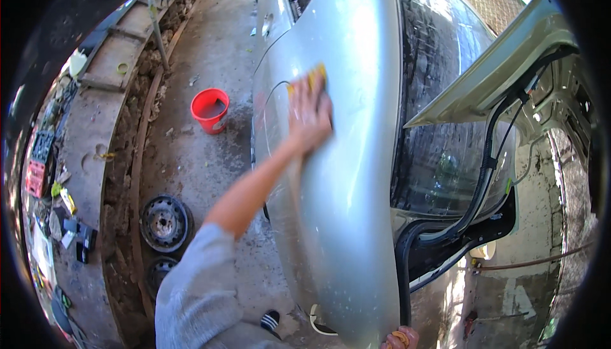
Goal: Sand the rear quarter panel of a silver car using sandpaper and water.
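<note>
My left hand (309,116) lies on the silver car's rear side panel (347,177), fingers pressing a yellow pad (307,81) flat against the paint. Blur hides whether the pad is a sponge or an abrasive sheet. Just left of the pad runs the curved outline of the fuel flap. At the lower edge, by the car's rear corner, my right hand (401,338) is partly in view, its fingers curled around something orange-yellow that I cannot make out. The rear window (439,158) is wet and streaked.
A red bucket (210,111) with murky liquid stands on the concrete left of the car. Two wheel rims (165,223) lie nearer me. The raised trunk lid (496,69) juts out at the right. Crates (38,164) and clutter line the far left.
</note>
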`<control>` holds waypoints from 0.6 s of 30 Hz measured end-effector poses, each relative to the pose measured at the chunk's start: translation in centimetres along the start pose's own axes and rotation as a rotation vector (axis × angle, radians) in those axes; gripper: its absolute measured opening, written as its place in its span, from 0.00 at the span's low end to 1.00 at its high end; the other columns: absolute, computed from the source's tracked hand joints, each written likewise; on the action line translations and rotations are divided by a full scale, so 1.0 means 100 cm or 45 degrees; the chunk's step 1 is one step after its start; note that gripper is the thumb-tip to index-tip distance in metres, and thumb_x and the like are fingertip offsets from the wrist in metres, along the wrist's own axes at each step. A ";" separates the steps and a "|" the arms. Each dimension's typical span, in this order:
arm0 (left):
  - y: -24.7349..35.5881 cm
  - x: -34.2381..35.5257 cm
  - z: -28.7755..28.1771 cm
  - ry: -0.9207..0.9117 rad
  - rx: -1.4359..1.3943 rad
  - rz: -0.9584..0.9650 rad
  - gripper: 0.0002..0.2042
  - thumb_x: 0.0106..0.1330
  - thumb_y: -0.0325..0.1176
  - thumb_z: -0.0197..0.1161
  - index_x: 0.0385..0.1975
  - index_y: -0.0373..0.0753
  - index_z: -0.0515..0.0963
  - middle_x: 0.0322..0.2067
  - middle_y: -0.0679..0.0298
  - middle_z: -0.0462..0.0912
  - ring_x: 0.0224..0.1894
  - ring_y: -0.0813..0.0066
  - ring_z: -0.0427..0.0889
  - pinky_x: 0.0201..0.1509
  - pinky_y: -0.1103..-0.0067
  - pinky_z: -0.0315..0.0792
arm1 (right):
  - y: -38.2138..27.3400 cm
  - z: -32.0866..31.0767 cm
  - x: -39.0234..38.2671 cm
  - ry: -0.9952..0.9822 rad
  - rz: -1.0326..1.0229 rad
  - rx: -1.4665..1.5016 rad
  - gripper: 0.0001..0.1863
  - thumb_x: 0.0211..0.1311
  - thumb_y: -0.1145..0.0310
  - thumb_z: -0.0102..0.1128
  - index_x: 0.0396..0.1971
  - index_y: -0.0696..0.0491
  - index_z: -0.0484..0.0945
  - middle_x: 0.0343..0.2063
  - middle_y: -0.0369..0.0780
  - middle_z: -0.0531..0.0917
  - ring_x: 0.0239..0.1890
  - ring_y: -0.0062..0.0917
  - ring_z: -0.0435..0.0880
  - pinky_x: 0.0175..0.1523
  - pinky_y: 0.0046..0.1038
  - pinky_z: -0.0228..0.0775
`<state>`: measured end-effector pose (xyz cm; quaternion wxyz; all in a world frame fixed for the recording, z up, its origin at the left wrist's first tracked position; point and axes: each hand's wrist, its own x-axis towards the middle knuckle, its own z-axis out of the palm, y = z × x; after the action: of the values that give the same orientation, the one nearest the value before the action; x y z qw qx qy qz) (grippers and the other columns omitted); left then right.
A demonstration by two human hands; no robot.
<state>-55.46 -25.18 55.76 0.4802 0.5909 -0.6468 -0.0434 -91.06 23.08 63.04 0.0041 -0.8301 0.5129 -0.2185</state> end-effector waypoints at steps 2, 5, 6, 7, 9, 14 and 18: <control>-0.051 0.073 0.006 -0.052 0.266 0.069 0.28 0.71 0.37 0.44 0.71 0.39 0.57 0.72 0.43 0.51 0.74 0.38 0.44 0.75 0.51 0.43 | 0.012 0.012 -0.026 -0.011 0.171 0.155 0.15 0.52 0.71 0.59 0.41 0.58 0.80 0.39 0.48 0.81 0.43 0.49 0.81 0.49 0.45 0.76; -0.038 0.045 0.008 -0.122 0.265 0.192 0.24 0.71 0.32 0.42 0.66 0.30 0.63 0.72 0.43 0.51 0.74 0.38 0.43 0.75 0.51 0.42 | -0.009 -0.007 0.016 0.003 0.001 -0.019 0.15 0.52 0.72 0.59 0.41 0.58 0.80 0.39 0.49 0.81 0.44 0.48 0.81 0.49 0.45 0.76; 0.018 -0.022 -0.010 -0.001 -0.284 0.126 0.28 0.70 0.36 0.46 0.68 0.29 0.60 0.72 0.43 0.50 0.74 0.37 0.43 0.76 0.52 0.40 | -0.012 -0.007 0.006 0.042 0.065 -0.101 0.16 0.52 0.72 0.59 0.42 0.57 0.80 0.40 0.49 0.81 0.44 0.48 0.81 0.50 0.46 0.75; 0.038 -0.077 -0.025 -0.039 -0.377 0.267 0.30 0.69 0.39 0.50 0.70 0.32 0.58 0.72 0.42 0.48 0.75 0.39 0.43 0.76 0.53 0.38 | -0.013 -0.004 -0.004 0.064 0.084 -0.095 0.16 0.52 0.72 0.59 0.42 0.57 0.80 0.40 0.49 0.81 0.44 0.48 0.81 0.50 0.46 0.75; 0.059 -0.095 -0.037 -0.229 -0.381 0.316 0.31 0.69 0.40 0.52 0.70 0.34 0.58 0.73 0.43 0.47 0.75 0.40 0.42 0.77 0.55 0.37 | 0.009 0.000 -0.031 -0.076 0.246 0.103 0.17 0.52 0.71 0.59 0.44 0.57 0.79 0.40 0.49 0.80 0.45 0.48 0.80 0.51 0.47 0.74; -0.021 0.136 0.005 0.186 -0.026 0.624 0.25 0.76 0.38 0.39 0.68 0.30 0.59 0.72 0.46 0.51 0.75 0.45 0.46 0.78 0.59 0.40 | 0.011 0.004 -0.001 -0.100 0.012 0.120 0.19 0.54 0.69 0.57 0.47 0.57 0.76 0.39 0.47 0.80 0.42 0.47 0.80 0.48 0.46 0.74; 0.049 -0.033 -0.020 -0.020 -0.364 0.537 0.26 0.75 0.41 0.36 0.72 0.42 0.56 0.73 0.50 0.50 0.76 0.45 0.40 0.78 0.58 0.38 | -0.016 -0.013 0.027 0.044 -0.049 -0.086 0.19 0.56 0.71 0.58 0.48 0.60 0.74 0.38 0.46 0.80 0.37 0.43 0.80 0.46 0.39 0.75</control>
<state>-58.15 -20.02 58.00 0.5522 0.3686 -0.7468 -0.0381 -89.13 21.78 65.56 -0.0372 -0.8356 0.5039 -0.2155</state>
